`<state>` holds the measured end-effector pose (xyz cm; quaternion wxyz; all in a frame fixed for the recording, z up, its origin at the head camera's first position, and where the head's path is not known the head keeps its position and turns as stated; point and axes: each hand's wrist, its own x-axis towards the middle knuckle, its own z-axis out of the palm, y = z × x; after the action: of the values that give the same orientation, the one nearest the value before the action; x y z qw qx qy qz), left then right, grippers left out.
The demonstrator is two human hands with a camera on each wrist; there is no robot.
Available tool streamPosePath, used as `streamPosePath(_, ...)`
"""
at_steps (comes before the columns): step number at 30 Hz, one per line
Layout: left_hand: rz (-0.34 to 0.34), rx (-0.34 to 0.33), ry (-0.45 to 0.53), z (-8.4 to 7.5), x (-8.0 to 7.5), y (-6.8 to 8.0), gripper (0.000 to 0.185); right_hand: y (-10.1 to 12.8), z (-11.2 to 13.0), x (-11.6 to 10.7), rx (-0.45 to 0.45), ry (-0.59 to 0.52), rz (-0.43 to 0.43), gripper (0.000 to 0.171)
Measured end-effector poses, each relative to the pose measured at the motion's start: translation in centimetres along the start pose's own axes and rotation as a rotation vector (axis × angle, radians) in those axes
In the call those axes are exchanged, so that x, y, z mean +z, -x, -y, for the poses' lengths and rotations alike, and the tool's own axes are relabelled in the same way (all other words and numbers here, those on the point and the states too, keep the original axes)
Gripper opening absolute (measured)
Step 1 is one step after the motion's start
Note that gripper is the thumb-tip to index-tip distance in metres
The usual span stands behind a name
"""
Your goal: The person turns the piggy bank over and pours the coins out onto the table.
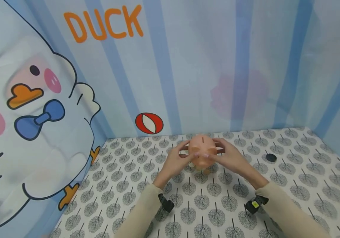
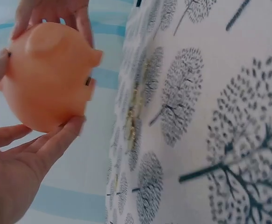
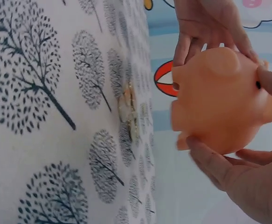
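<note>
A peach-orange piggy bank [image 1: 202,148] is held up between both hands, with its coin slot on top. My left hand [image 1: 176,161] grips its left side, thumb on the front and fingers curled around behind. On the other side my right hand [image 1: 231,157] grips it the same way. In the left wrist view, the piggy bank's stubby legs [image 2: 90,91] point toward the table, with a gap beneath them. Several gold-coloured coins [image 3: 130,112] lie on the cloth below it, partly hidden by the piggy bank in the head view.
A small round black disc [image 1: 271,157] lies to the right on the tree-patterned tablecloth [image 1: 122,178]. Behind the table hangs a blue striped curtain [image 1: 187,66] with duck drawings. A black device is strapped on each wrist.
</note>
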<state>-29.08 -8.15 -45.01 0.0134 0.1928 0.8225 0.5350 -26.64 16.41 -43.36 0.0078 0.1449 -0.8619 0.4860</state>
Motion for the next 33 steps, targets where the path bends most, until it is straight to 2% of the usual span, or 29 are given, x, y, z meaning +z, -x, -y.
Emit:
streamPosePath(6,0.032,0.005,-0.017,0.3,-0.3,-0.1,0.069,-0.1,-0.1,0.0,0.036,0.011,0.023,0.091)
streamPosePath(16,0.03,-0.042,-0.029,-0.3,-0.6,0.1,0.077,-0.3,0.0,0.2,-0.001,0.006,0.018,0.088)
streamPosePath(25,0.014,-0.003,-0.059,-0.7,-0.6,-0.1,0.075,-0.5,0.1,-0.3,-0.012,-0.025,0.04,0.096)
streamPosePath(33,0.073,0.01,-0.041,-0.8,-0.4,0.0,0.08,-0.3,-0.5,-0.6,-0.072,-0.04,0.042,0.089)
